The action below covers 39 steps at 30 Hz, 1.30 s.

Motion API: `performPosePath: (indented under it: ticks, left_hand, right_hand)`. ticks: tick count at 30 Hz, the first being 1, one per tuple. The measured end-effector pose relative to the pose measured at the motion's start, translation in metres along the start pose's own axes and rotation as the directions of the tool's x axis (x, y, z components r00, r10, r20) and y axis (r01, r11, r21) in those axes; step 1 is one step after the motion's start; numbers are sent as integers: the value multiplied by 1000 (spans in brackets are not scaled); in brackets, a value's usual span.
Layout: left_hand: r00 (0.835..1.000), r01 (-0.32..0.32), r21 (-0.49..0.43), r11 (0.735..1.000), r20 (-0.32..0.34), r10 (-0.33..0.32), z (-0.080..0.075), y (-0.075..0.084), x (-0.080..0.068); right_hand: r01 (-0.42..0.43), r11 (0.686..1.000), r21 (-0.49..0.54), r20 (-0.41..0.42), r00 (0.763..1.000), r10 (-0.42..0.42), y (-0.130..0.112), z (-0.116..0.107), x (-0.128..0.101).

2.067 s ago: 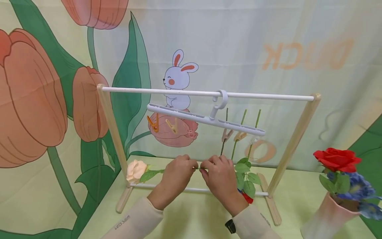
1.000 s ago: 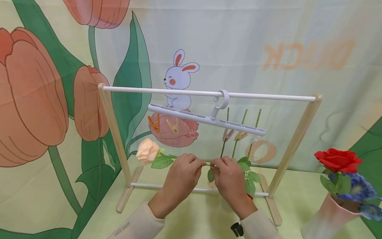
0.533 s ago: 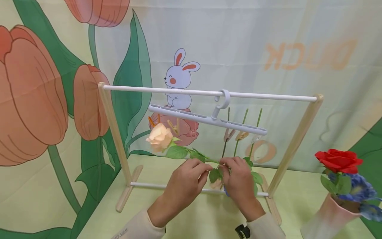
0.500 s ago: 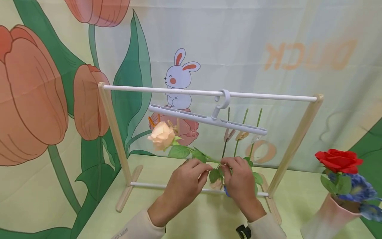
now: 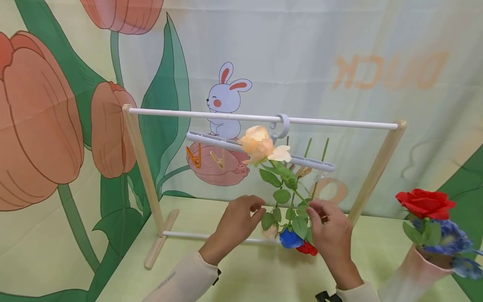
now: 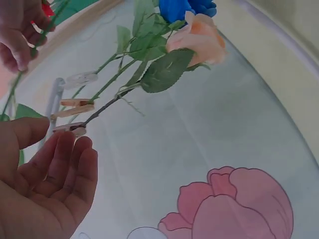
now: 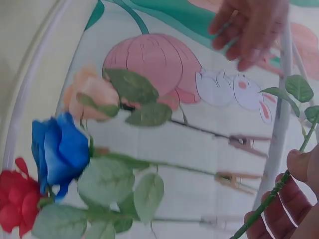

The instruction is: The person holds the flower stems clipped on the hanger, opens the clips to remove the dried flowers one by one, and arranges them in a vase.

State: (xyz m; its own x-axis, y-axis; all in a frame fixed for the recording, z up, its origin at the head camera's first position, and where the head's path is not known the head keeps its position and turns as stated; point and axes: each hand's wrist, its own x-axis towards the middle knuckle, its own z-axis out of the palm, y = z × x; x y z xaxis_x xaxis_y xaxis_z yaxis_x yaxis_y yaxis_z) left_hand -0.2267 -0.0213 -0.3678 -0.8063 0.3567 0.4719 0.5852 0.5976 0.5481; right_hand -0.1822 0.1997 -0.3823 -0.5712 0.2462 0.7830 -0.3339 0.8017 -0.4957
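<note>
With the right hand (image 5: pixel 332 226), extended from five o'clock, pinches the green stem (image 5: pixel 299 196) of a peach rose (image 5: pixel 258 144) between thumb and fingers. With the left hand (image 5: pixel 238 216), extended from seven o'clock, grips nothing; bends its fingers loosely, with a gap between thumb and forefinger. Leaves space between the two hands, with hanging leaves just behind.

Works before a rack, below its white rail (image 5: pixel 188 113), between a left post (image 5: pixel 143 172) at nine o'clock and a right post (image 5: pixel 377 172) at three. Has open air from the left hand across to the left post, with an orange clip (image 5: pixel 196 162) and a yellow clip (image 5: pixel 218 159) up at that hand's eleven o'clock. Has tighter room by the right hand, with a blue flower (image 5: pixel 290 238) and a red flower (image 5: pixel 307 248) hanging head down near its eight o'clock. Farther out, at four o'clock, meets a vase (image 5: pixel 409 272).

Holds the rose bloom-up near the centre of the head view, before the hanger (image 5: pixel 211 139), tilted toward half past ten. Cannot tell whether petals touch hanger. Shows layered pale peach petals, one splayed toward three o'clock, and oval green leaves along the stem.
</note>
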Motion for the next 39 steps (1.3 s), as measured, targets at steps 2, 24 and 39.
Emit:
performPosePath:
  ticks: [2,24,39]
  left_hand:
    - [1000,1,-2,1000,-21,-2,7,-1,6]
    - [990,127,-200,971,-37,-137,50,14,57]
    - [976,185,-253,950,-62,-207,63,13,74]
  right_hand:
    - [-46,999,-9,-16,999,45,6,-9,1]
    - [-422,905,-52,-176,896,408,52,-102,13]
    - [-506,862,-33,-347,815,465,74,-144,35]
